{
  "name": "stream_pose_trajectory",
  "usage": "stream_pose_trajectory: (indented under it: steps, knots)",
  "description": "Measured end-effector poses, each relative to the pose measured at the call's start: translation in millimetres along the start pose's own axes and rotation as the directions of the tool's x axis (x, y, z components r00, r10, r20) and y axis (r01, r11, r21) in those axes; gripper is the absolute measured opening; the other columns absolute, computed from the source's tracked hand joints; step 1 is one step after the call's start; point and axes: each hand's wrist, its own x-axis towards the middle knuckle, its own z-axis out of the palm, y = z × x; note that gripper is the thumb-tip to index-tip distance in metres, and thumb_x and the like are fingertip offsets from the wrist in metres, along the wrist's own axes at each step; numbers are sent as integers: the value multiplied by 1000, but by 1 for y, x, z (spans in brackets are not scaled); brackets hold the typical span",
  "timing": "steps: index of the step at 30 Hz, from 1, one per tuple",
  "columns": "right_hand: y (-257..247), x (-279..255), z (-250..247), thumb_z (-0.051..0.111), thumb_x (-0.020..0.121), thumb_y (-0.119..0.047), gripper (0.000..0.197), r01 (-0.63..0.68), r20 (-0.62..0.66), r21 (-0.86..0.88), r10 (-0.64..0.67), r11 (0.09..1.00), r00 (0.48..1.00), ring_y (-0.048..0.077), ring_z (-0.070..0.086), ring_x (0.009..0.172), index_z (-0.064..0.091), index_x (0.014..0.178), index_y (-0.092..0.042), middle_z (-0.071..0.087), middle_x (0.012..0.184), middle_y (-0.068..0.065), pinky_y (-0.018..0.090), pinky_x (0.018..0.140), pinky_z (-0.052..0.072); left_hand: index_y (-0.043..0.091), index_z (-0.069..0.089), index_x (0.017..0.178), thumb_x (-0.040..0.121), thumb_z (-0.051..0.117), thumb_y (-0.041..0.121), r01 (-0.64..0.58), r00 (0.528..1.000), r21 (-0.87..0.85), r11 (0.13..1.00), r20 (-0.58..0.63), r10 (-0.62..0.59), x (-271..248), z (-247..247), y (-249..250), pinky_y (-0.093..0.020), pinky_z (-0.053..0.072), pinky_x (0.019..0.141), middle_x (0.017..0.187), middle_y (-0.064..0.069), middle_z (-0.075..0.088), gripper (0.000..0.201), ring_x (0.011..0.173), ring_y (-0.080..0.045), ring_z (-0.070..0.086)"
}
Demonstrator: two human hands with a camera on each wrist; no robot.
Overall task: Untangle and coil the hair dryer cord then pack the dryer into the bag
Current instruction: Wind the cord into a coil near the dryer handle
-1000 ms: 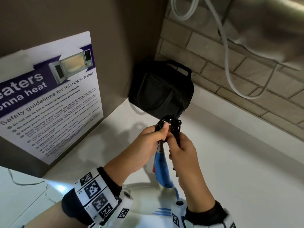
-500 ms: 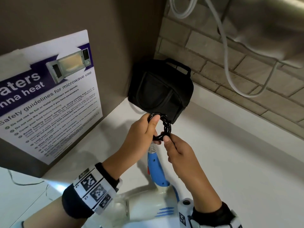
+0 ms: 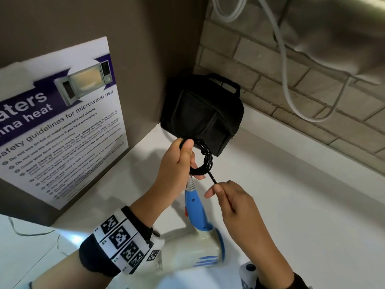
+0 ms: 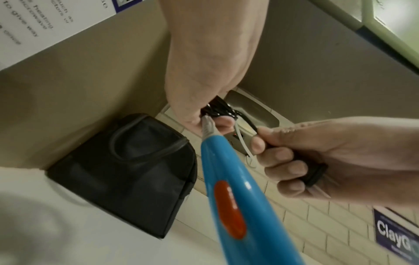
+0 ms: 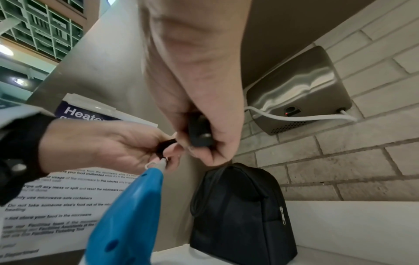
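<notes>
Black cord (image 3: 203,161) is mostly coiled in my left hand (image 3: 177,163), my right hand (image 3: 233,202) pinching the plug end at the coil's five o'clock, so I judge the last wrap and packing the blue dryer (image 3: 195,211) into the bag (image 3: 203,113), closed at twelve o'clock on the bench (image 3: 291,195), remain.

Seen from under the wrist, the right hand (image 5: 204,114) is curling around a black plug (image 5: 200,131). Beside it, the left hand (image 5: 108,145) is pinching black cord (image 5: 163,146) at the tip of a blue hair dryer handle (image 5: 129,211). A black zipped bag (image 5: 240,211) is standing on the white counter (image 5: 353,231), below a steel wall dryer (image 5: 301,93) on brick.
</notes>
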Motion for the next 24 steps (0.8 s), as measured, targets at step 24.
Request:
stream_pose_trajectory:
  steps: [24]
  knots:
    - [-16,22,-11,50,92,4,36,-312,164,685,278,658,946,2,57,63,75,91,-22,71,72,-4,15,64,48,31,45,80,99,41,32,-42,995,92,995,94,33,-15,15,-21,-19,52,49,97,0,42,20,56,-10,62]
